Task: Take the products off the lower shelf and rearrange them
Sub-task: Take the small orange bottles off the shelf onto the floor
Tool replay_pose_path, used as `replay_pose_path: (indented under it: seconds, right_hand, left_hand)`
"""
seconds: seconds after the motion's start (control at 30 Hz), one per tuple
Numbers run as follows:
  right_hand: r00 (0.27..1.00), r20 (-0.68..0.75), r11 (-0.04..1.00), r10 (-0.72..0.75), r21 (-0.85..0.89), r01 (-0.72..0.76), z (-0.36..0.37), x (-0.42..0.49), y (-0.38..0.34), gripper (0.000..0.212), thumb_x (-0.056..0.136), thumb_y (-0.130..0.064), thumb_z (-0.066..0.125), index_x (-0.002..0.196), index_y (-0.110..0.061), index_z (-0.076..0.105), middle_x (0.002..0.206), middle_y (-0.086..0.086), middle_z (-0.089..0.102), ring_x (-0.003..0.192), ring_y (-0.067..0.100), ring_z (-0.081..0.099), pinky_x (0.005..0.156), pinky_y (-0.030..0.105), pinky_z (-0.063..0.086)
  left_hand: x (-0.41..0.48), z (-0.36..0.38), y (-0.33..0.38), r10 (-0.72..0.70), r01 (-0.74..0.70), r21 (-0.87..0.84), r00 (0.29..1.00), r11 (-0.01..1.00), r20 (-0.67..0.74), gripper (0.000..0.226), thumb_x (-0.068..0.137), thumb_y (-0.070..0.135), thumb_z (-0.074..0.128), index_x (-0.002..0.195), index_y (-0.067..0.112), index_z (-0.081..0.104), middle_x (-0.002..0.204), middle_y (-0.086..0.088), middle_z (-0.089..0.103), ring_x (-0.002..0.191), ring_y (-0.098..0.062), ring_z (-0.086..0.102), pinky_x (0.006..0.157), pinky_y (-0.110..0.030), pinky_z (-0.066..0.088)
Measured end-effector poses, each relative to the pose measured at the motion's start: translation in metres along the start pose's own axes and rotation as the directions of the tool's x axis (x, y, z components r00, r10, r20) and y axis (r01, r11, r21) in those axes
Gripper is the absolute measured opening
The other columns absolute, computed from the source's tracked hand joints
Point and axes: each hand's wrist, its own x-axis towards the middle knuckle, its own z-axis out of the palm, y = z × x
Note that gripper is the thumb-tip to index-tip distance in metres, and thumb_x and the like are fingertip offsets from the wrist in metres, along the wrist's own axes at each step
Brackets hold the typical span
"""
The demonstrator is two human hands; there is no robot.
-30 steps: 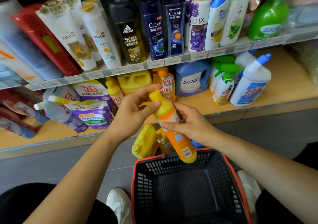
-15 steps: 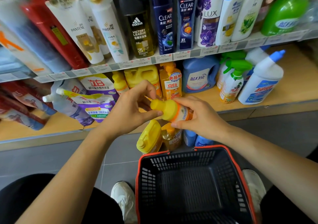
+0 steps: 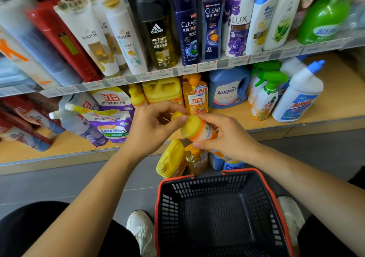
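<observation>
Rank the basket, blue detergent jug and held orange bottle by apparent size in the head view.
1. basket, nearest the camera.
2. blue detergent jug.
3. orange bottle, foreshortened and partly covered, so unsure.

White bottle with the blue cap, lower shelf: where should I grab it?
Grip the white bottle around its narrowing shoulder below the blue cap, from the front right: it stands upright at the shelf edge, and a spray bottle crowds its left.

The orange bottle (image 3: 199, 130) has tipped over sideways.
</observation>
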Motion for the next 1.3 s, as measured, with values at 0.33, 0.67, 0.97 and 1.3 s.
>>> replay_pose_path:
  seconds: [0.33, 0.67, 0.97, 1.3]
  right_hand:
    - [0.998, 0.038, 0.97, 0.056, 0.237, -0.063, -0.01, 0.003, -0.007, 0.047, 0.077, -0.032, 0.085, 0.121, -0.03, 0.068, 0.108, -0.009, 0.075, 0.098, 0.01, 0.07, 0.085, 0.034, 0.058]
    - [0.982, -0.04, 0.832, 0.187, 0.538, -0.137, -0.032, 0.002, -0.019, 0.034, 0.081, -0.016, 0.077, 0.114, -0.018, 0.07, 0.106, 0.002, 0.077, 0.1, 0.016, 0.073, 0.077, 0.025, 0.059]
    - [0.915, -0.171, 0.684, 0.366, 0.716, -0.14, -0.051, 0.003, -0.028, 0.037, 0.083, -0.026, 0.076, 0.116, -0.01, 0.067, 0.106, 0.008, 0.076, 0.096, 0.024, 0.074, 0.078, 0.04, 0.062]
    - [0.784, -0.249, 0.794, 0.569, 0.414, -0.444, -0.05, 0.001, -0.015, 0.029, 0.09, -0.032, 0.072, 0.09, -0.003, 0.072, 0.074, 0.013, 0.075, 0.063, 0.023, 0.074, 0.056, 0.031, 0.062]
  left_hand:
    - [0.001, 0.007, -0.001, -0.066, 0.051, -0.239, 0.996, 0.97, -0.056, 0.03, 0.095, 0.004, 0.067, 0.121, 0.016, 0.071, 0.099, 0.004, 0.076, 0.089, -0.017, 0.071, 0.08, -0.022, 0.055]
    - [-0.008, 0.034, -0.01, -0.344, 0.382, -0.068, 0.887, 0.922, 0.309, 0.048, 0.083, 0.019, 0.082, 0.129, 0.021, 0.066, 0.115, 0.005, 0.072, 0.104, -0.011, 0.068, 0.089, -0.031, 0.057]
    - [-0.01, 0.051, -0.012, -0.457, 0.514, -0.155, 0.84, 0.844, 0.293, 0.067, 0.07, 0.017, 0.092, 0.126, 0.023, 0.055, 0.109, -0.005, 0.072, 0.095, -0.021, 0.073, 0.082, -0.04, 0.063]
    - [-0.001, 0.032, -0.014, -0.45, 0.385, -0.405, 0.89, 0.829, -0.076, 0.06, 0.062, 0.038, 0.09, 0.116, 0.026, 0.066, 0.104, 0.008, 0.073, 0.094, -0.013, 0.073, 0.072, -0.028, 0.061]
